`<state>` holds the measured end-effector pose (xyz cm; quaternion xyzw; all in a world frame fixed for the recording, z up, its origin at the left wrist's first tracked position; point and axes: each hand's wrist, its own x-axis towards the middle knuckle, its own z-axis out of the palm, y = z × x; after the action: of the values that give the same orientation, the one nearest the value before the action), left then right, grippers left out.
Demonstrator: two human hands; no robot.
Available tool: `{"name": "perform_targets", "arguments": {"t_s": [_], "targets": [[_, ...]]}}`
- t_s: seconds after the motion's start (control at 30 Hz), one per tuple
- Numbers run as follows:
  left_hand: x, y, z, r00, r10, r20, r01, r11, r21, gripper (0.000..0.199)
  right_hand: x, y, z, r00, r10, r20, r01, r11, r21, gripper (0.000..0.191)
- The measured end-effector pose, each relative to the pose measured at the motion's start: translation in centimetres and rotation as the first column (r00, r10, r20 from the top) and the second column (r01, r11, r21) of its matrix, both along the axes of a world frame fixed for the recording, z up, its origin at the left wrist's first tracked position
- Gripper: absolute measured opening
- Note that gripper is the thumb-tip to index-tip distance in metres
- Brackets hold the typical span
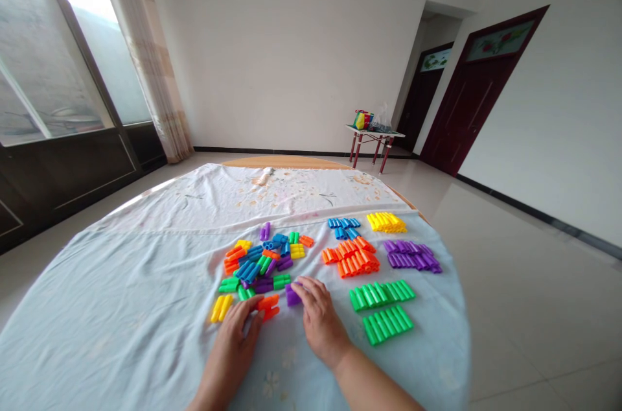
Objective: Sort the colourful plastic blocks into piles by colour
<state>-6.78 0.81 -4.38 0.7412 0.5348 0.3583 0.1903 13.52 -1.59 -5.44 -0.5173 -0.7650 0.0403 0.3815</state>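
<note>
My left hand point(239, 325) is closed, thumb and fingers round the near end of an orange plastic tube piece point(270, 307) that lies low over the cloth. My right hand point(321, 317) has its fingertips on a purple plastic tube piece point(292, 295), just right of the orange one. Beyond both hands is a mixed heap of blue point(250, 270), green, orange, yellow and purple tube pieces. A yellow pair point(221, 308) lies left of my left hand. To the right of my right hand, green tube pieces point(389, 324) lie in two rows.
Farther right are sorted groups of orange point(357, 263), purple point(413, 257), blue point(344, 224) and yellow pieces point(386, 222). A pale blue and white cloth point(146, 301) covers the round table. A small table point(394, 134) with bags stands by the far wall.
</note>
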Motion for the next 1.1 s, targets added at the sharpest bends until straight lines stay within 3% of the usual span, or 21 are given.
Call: {"name": "perform_targets", "arguments": {"t_s": [0.17,0.43,0.6,0.77,0.87,1.03,1.1], "targets": [[0.3,-0.3,0.4,1.0,0.001,-0.013,0.0,0.998,0.067,0.035,0.1,0.1,-0.2,0.999,-0.053,-0.006,0.053,0.999,0.013,0.077],[-0.2,0.3,-0.3,1.0,-0.004,0.009,0.002,0.991,0.135,0.036,0.0,0.6,-0.1,0.998,-0.066,-0.009,0.066,0.998,-0.008,0.062],[-0.4,1.0,-0.6,0.999,0.022,0.03,-0.027,0.984,0.173,0.033,-0.4,1.1,0.2,0.989,-0.129,-0.069,0.123,0.988,-0.094,0.06],[-0.3,1.1,-0.2,1.0,0.013,-0.006,-0.012,0.989,0.15,0.032,-0.8,1.6,1.5,0.985,-0.16,-0.058,0.147,0.971,-0.19,0.04],[0.0,0.7,0.2,0.999,0.021,-0.028,-0.017,0.989,0.148,0.031,0.0,1.1,2.3,0.996,-0.093,-0.006,0.09,0.978,-0.187,0.038],[0.2,0.1,0.7,1.0,-0.005,-0.023,0.008,0.992,0.125,0.03,2.6,-0.5,2.9,0.98,0.147,0.131,-0.122,0.976,-0.181,0.047],[0.2,0.0,0.7,1.0,-0.016,-0.019,0.018,0.993,0.115,0.03,3.2,-1.1,2.9,0.975,0.15,0.162,-0.125,0.98,-0.157,0.054]]}}
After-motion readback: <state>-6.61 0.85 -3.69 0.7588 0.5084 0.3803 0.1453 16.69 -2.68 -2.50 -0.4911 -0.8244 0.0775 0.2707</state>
